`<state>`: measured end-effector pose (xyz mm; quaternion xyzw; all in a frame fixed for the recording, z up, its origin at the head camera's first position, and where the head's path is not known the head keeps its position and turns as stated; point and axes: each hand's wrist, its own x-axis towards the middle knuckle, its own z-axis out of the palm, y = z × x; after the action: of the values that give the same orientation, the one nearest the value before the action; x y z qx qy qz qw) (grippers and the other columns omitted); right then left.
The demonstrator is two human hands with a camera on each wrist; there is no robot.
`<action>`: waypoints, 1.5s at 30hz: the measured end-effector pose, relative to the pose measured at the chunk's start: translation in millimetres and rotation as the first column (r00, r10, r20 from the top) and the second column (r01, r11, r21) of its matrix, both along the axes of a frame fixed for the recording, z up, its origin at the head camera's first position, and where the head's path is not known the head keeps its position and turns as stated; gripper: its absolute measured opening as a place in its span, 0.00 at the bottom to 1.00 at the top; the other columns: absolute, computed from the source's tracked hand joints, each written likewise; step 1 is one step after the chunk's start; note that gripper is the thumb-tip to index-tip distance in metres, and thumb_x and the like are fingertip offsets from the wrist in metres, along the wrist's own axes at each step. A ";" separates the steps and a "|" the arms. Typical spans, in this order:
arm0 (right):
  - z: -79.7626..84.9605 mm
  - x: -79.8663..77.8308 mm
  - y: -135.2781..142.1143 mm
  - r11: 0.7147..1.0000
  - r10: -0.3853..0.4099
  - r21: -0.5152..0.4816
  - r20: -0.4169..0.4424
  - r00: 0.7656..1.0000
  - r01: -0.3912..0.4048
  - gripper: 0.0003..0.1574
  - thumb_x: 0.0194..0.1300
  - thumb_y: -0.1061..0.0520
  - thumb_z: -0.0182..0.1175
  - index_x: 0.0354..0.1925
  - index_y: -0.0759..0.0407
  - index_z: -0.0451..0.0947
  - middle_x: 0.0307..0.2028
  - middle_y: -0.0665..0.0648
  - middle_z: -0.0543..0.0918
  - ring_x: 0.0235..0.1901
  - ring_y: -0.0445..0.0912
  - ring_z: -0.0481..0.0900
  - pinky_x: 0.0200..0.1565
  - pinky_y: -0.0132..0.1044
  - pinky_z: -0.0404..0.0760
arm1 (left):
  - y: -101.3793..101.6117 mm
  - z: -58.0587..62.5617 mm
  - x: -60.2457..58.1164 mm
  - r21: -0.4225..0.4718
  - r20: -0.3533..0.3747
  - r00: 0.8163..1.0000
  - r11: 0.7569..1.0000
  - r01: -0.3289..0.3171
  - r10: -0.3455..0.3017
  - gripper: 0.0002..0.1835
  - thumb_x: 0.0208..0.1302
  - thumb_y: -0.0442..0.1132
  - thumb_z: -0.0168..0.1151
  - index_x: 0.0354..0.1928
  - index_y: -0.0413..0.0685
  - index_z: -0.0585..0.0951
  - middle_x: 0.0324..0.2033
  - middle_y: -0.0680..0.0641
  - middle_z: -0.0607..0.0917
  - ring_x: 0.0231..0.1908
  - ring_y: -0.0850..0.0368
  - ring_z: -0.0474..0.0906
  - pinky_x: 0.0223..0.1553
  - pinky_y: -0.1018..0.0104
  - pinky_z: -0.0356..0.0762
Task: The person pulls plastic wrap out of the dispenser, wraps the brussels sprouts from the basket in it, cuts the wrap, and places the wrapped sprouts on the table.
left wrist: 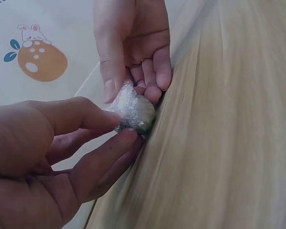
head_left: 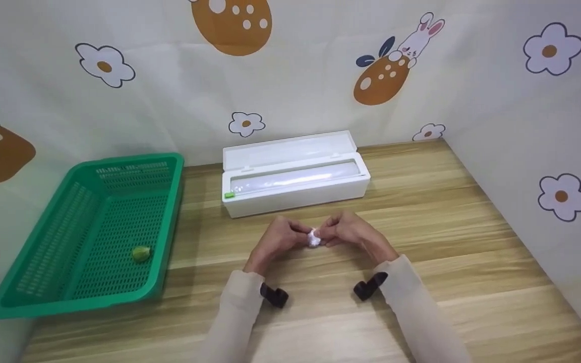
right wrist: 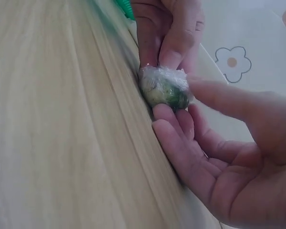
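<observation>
A small green and pale vegetable piece wrapped in cling film is between both hands, just above or on the table in front of the dispenser. In the left wrist view, my left hand pinches the wrapped piece between thumb and fingers, and the film bunches up on one side. From the right, my right hand holds it with thumb and curled fingers; the right wrist view shows the thumb touching the crinkled film. Which vegetable it is, I cannot tell.
Behind the hands stands a white cling film dispenser, lid raised, with a film roll inside and a green slider at its left end. A green basket on the left contains one small green vegetable piece. Patterned cloth walls border the wooden table.
</observation>
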<state>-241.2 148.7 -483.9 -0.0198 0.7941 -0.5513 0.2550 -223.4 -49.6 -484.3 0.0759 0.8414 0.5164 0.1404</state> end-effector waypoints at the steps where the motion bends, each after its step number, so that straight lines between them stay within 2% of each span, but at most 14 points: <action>1: 0.8 0.2 0.0 1.000 0.000 0.006 -0.001 1.000 0.000 0.10 0.63 0.62 0.67 0.39 0.69 0.84 0.29 0.53 0.88 0.28 0.40 0.85 0.37 0.32 0.87 | 0.5 1.1 0.2 -0.002 -0.001 1.000 1.000 -0.004 0.004 0.11 0.53 0.32 0.72 0.40 0.40 0.89 0.39 0.41 0.91 0.33 0.63 0.81 0.33 0.75 0.77; 8: 6.1 3.0 -2.6 0.998 -0.046 0.051 0.009 0.999 0.046 0.11 0.61 0.60 0.69 0.39 0.67 0.83 0.27 0.54 0.87 0.26 0.40 0.85 0.35 0.33 0.87 | 1.2 3.5 0.0 0.012 -0.031 0.999 1.000 0.015 -0.015 0.10 0.55 0.31 0.72 0.41 0.40 0.89 0.39 0.41 0.91 0.35 0.62 0.82 0.36 0.75 0.78; 10: 5.6 2.2 -2.2 0.998 -0.043 0.050 0.017 0.999 0.042 0.12 0.62 0.59 0.70 0.40 0.66 0.82 0.27 0.55 0.86 0.25 0.41 0.84 0.34 0.33 0.87 | -0.7 3.1 0.0 0.045 -0.004 1.000 0.999 0.023 -0.023 0.10 0.57 0.30 0.71 0.42 0.38 0.89 0.41 0.39 0.91 0.36 0.61 0.84 0.37 0.74 0.81; 14: 3.7 0.6 -1.2 1.000 -0.002 0.027 0.040 0.999 0.001 0.15 0.64 0.58 0.69 0.45 0.67 0.82 0.28 0.54 0.86 0.26 0.41 0.84 0.33 0.32 0.86 | -6.6 1.9 0.1 0.160 0.105 0.993 0.987 0.026 -0.044 0.12 0.61 0.28 0.67 0.47 0.34 0.86 0.45 0.35 0.89 0.39 0.55 0.88 0.42 0.66 0.86; 16: 3.0 0.4 -0.6 1.000 0.021 0.005 0.048 0.999 -0.022 0.16 0.65 0.58 0.67 0.47 0.69 0.81 0.29 0.55 0.86 0.26 0.41 0.84 0.34 0.32 0.87 | -9.3 1.2 -0.2 0.202 0.148 0.988 0.979 0.016 -0.047 0.13 0.62 0.27 0.66 0.49 0.33 0.85 0.46 0.34 0.88 0.39 0.52 0.88 0.43 0.63 0.87; 18: 1.9 -0.1 -0.1 0.999 0.024 -0.029 0.067 0.997 -0.022 0.18 0.66 0.59 0.66 0.50 0.70 0.81 0.31 0.56 0.86 0.27 0.42 0.85 0.35 0.32 0.87 | -11.1 0.6 -1.1 0.214 0.157 0.987 0.977 0.007 -0.042 0.13 0.62 0.28 0.66 0.50 0.34 0.85 0.47 0.34 0.88 0.39 0.51 0.89 0.43 0.63 0.87; 23: -1.1 -2.2 0.2 0.986 -0.006 -0.164 0.104 0.995 0.023 0.23 0.67 0.61 0.64 0.57 0.73 0.76 0.37 0.59 0.87 0.30 0.44 0.87 0.39 0.34 0.88 | -12.8 2.6 -3.8 0.237 0.170 0.985 0.970 -0.063 0.022 0.17 0.62 0.31 0.69 0.52 0.33 0.83 0.49 0.34 0.87 0.40 0.51 0.88 0.42 0.62 0.87; 26: -1.4 -2.2 -2.3 0.975 -0.046 -0.212 0.097 0.994 0.066 0.26 0.67 0.60 0.65 0.58 0.73 0.75 0.38 0.59 0.86 0.33 0.44 0.86 0.39 0.34 0.87 | -13.9 4.3 -5.0 0.231 0.214 0.975 0.967 -0.108 0.057 0.19 0.63 0.35 0.69 0.54 0.32 0.82 0.45 0.34 0.88 0.36 0.52 0.88 0.40 0.62 0.88; 30: 2.1 0.1 -8.3 0.966 -0.116 -0.229 0.036 0.993 0.121 0.23 0.65 0.61 0.67 0.56 0.70 0.77 0.41 0.58 0.86 0.35 0.44 0.85 0.40 0.35 0.87 | -16.4 6.1 -5.4 0.256 0.331 0.943 0.958 -0.128 0.037 0.21 0.68 0.41 0.65 0.56 0.33 0.80 0.39 0.34 0.89 0.30 0.54 0.88 0.37 0.61 0.88; 32: 5.7 2.5 -12.1 0.966 -0.139 -0.219 -0.006 0.990 0.134 0.21 0.63 0.63 0.67 0.54 0.68 0.79 0.42 0.58 0.85 0.36 0.44 0.85 0.41 0.37 0.87 | -18.4 7.1 -5.1 0.293 0.377 0.926 0.946 -0.136 0.016 0.22 0.70 0.43 0.63 0.57 0.33 0.79 0.37 0.36 0.89 0.30 0.54 0.88 0.38 0.61 0.88; 34: 9.5 5.1 -16.3 0.967 -0.150 -0.215 -0.045 0.988 0.137 0.20 0.62 0.64 0.68 0.53 0.67 0.80 0.43 0.58 0.85 0.37 0.45 0.84 0.44 0.41 0.88 | -21.1 7.0 -4.4 0.349 0.393 0.920 0.924 -0.155 0.006 0.21 0.71 0.42 0.61 0.58 0.32 0.78 0.37 0.38 0.88 0.31 0.54 0.88 0.39 0.61 0.88; 40: 15.2 12.4 -32.1 0.959 -0.175 -0.247 -0.133 0.976 0.138 0.17 0.64 0.60 0.67 0.52 0.63 0.82 0.45 0.60 0.86 0.35 0.45 0.86 0.48 0.48 0.86 | -36.5 8.5 1.3 0.470 0.366 0.930 0.852 -0.228 0.047 0.19 0.68 0.36 0.64 0.58 0.35 0.79 0.46 0.39 0.86 0.37 0.52 0.89 0.43 0.62 0.87; 43: 14.8 16.0 -41.8 0.948 -0.197 -0.286 -0.182 0.963 0.140 0.16 0.66 0.58 0.66 0.51 0.65 0.82 0.45 0.60 0.86 0.34 0.44 0.86 0.47 0.47 0.87 | -46.7 10.1 4.9 0.497 0.347 0.936 0.833 -0.242 0.065 0.22 0.65 0.34 0.67 0.60 0.38 0.78 0.53 0.37 0.85 0.42 0.50 0.88 0.49 0.60 0.86; 45: 14.6 18.4 -48.2 0.947 -0.197 -0.294 -0.201 0.960 0.133 0.16 0.66 0.59 0.66 0.50 0.66 0.83 0.44 0.59 0.87 0.35 0.44 0.87 0.45 0.45 0.87 | -53.8 11.2 6.9 0.503 0.324 0.943 0.832 -0.235 0.070 0.23 0.63 0.33 0.68 0.61 0.38 0.78 0.55 0.37 0.83 0.45 0.49 0.88 0.53 0.57 0.84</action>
<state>-222.8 100.5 -469.2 -0.0513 0.7318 -0.6707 0.1097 -216.5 -103.5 -473.1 -0.0333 0.6372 0.7451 0.1942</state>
